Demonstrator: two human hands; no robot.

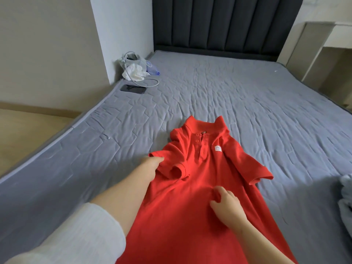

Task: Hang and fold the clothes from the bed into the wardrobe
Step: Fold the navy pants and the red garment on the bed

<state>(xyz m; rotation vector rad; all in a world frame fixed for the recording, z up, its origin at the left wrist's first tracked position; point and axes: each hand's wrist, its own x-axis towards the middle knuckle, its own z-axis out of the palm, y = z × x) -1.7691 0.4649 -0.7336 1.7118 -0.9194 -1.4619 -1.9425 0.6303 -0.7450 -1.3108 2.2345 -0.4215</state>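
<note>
While we fold the red shirt (pixel 202 216) on the bed (pixel 238 88), a few things could go wrong. Our left fingers (pixel 159 160) are curled shut on one sleeve (pixel 173 168) and hold it turned in over the chest. Our right fingers (pixel 217 191) are curled too, tips down on the cloth, and they seem to pinch a small fold of it. The shirt lies front up under both sets of fingers. Its collar is far past them, and its bottom edge is out of sight near us.

If our left fingers let go too fast, we think the sleeve may flop back out, since it sits puffed up and not flat. If our right fingers tug, the middle may bunch up and the fold would come out crooked. The other sleeve (pixel 257 172), out past our right fingers, sticks out to the side. It needs turning in too, or the shirt will end up lumpy. Soft cloth slides, so a quick lift could undo it all.

Grey clothes (pixel 345 193) wait far to the right of our right fingers. A phone (pixel 133 89) lies far past our left fingers, well away from the shirt.
</note>
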